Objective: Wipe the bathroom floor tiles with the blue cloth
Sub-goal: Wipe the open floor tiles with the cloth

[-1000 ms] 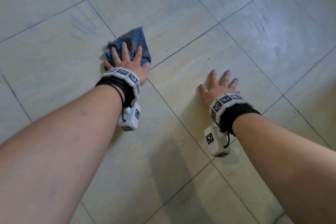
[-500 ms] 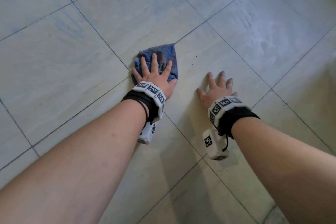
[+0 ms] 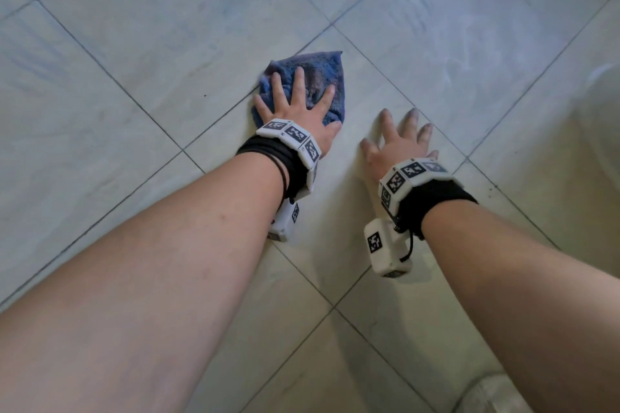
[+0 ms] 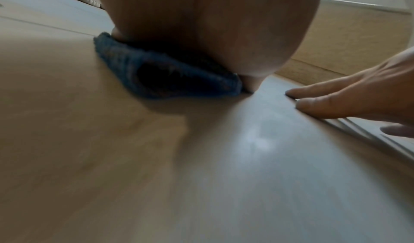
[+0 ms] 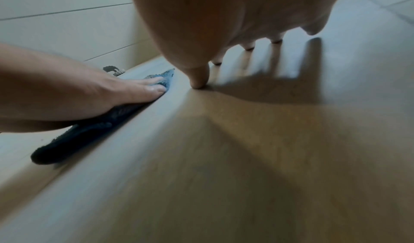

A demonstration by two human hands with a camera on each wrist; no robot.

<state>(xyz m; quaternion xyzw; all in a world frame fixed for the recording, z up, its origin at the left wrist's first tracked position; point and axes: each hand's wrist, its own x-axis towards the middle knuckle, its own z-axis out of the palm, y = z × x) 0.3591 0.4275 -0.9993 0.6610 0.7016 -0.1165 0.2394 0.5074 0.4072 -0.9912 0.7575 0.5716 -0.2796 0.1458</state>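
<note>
Status, wipe stroke in progress. We have the left hand (image 3: 302,111) flat, fingers spread and straight, pressing the crumpled blue terry cloth (image 3: 318,72) onto the pale grey-green floor tiles (image 3: 134,43). No curl round the fabric; it is held by downward pressure only. The cloth now lies over a dark grout line (image 3: 214,117), near the crossing of four tiles.

Change vs. 1.0 s ago: the cloth and left hand have travelled to our right, from approx. mid-tile to just beside the right hand (image 3: 399,141). Both wrist views are streaked with motion blur, so we judge the stroke is not finished.

Right hand: released, grasping nothing, fingertips (image 5: 198,83) planted on the tile as a brace. It has kept its spot rel. to the tile seams.

In the left wrist view the cloth edge (image 4: 156,80) sits bunched under the palm, with a fold gaping open.

Meaning for the task: one pass across the left tile looks done. The stroke is about to meet the bracing hand, so we expect either a reversal or a shift of the brace. Tiles to the right and near side appear not yet covered.
</note>
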